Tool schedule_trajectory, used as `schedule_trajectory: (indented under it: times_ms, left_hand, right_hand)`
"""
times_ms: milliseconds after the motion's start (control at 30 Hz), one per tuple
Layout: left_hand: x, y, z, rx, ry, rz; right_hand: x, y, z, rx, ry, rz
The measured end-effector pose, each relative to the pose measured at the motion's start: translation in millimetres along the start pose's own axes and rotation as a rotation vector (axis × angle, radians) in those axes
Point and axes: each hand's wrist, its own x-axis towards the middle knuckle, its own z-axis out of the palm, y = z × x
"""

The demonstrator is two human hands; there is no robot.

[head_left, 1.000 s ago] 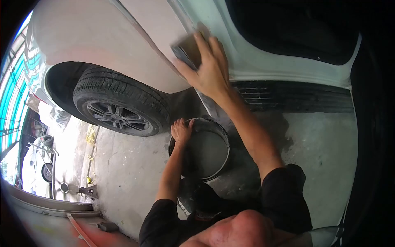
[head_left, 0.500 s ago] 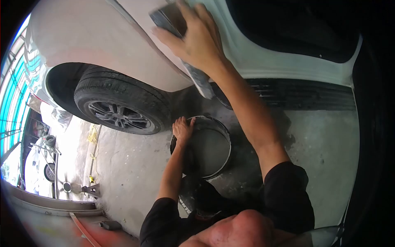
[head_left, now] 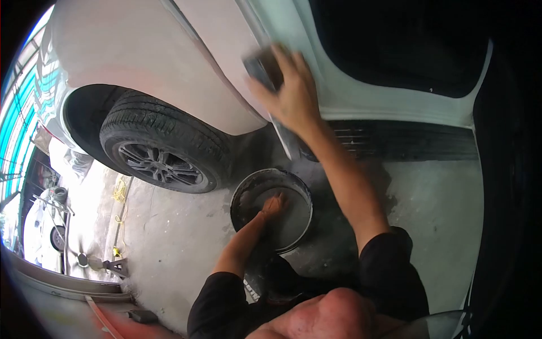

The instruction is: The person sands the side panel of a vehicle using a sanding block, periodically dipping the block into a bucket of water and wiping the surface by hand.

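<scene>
My right hand is wrapped round a dark grey sanding block, pressed to the car's pale body panel beside the door opening. Motion blurs this hand and the block. Below, my left hand reaches over the rim into a round bucket of murky grey water. Its fingertips are at or under the water and are hard to make out, so whether it holds anything is hidden.
A black tyre with a dark alloy wheel stands left of the bucket. A ribbed black side step runs along the car's lower edge. On the concrete floor are a jack stand and yellow cord.
My left hand has gone from the bucket's rim down into its water. My right hand has moved down and to the right over the panel with the sanding block.
</scene>
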Motion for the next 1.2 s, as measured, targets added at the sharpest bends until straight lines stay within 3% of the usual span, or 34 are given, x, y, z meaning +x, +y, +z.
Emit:
schedule_trajectory:
  times_ms: [67, 167, 200, 267, 367, 467, 567, 767, 833, 867, 933, 967, 1000, 1100, 1133, 1200]
  left_hand:
    - [2.1, -32.0, 37.2, 0.014, -0.283, -0.125]
    - [-3.8, -73.4, 75.8, 0.389, -0.635, 0.175]
    - [-9.9, -69.9, 68.4, 0.397, -0.699, 0.204]
    - [-20.9, -51.5, 38.1, 0.323, -0.784, 0.193]
    - [-21.4, -43.3, 25.9, 0.256, -0.77, 0.144]
    - [-3.3, -68.4, 47.6, 0.223, -0.647, 0.046]
    - [1.3, -63.3, 42.8, 0.217, -0.577, 0.026]
    - [-9.2, -62.0, 5.0, 0.038, -0.316, 0.062]
    - [2.8, -48.7, -71.9, 0.263, -0.362, 0.288]
    - [9.8, -6.0, -132.6, 0.211, -0.267, 0.188]
    - [24.1, 84.8, -258.2, 0.072, -0.059, 0.003]
    - [34.5, 118.9, -318.6, 0.072, -0.02, 0.075]
    - [42.0, 172.4, -372.7, 0.359, 0.048, -0.071]
    - [100.2, 164.2, -502.7, 0.688, 0.548, 0.707]
    - [95.6, 235.5, -537.6, 0.901, 0.49, 0.602]
    - [106.2, 268.6, -576.9, 1.362, 0.655, 0.634]
  right_hand:
    - [-26.1, -2.1, -3.2, 0.05, 0.045, 0.037]
    - [31.6, -5.9, 5.8, 0.058, 0.002, 0.046]
    - [65.5, -19.5, -0.1, 0.041, -0.068, 0.043]
    - [108.5, -22.8, 8.2, 0.168, 0.0, -0.088]
    - [71.2, -25.4, -3.1, 0.044, -0.065, 0.075]
    - [-29.6, -6.0, -15.0, -0.01, -0.11, 0.125]
    - [-100.8, 11.1, -28.0, 0.095, -0.107, 0.364]
    - [-156.9, 11.2, -62.9, 0.365, -0.022, 0.482]
    - [-164.5, 21.5, -77.3, 0.429, -0.037, 0.619]
    - [-162.2, 24.2, -81.7, 0.449, 0.044, 0.592]
    - [-162.9, 32.6, -90.7, 0.574, 0.075, 0.722]
    - [-164.6, 38.3, -90.8, 0.57, 0.078, 0.712]
    - [-168.4, 43.6, -90.0, 0.565, 0.08, 0.706]
    - [-176.2, 47.5, -84.4, 0.609, 0.065, 0.732]
    - [-178.8, 47.9, -83.1, 0.632, 0.057, 0.752]
    - [-178.6, 44.8, -81.7, 0.642, 0.059, 0.755]
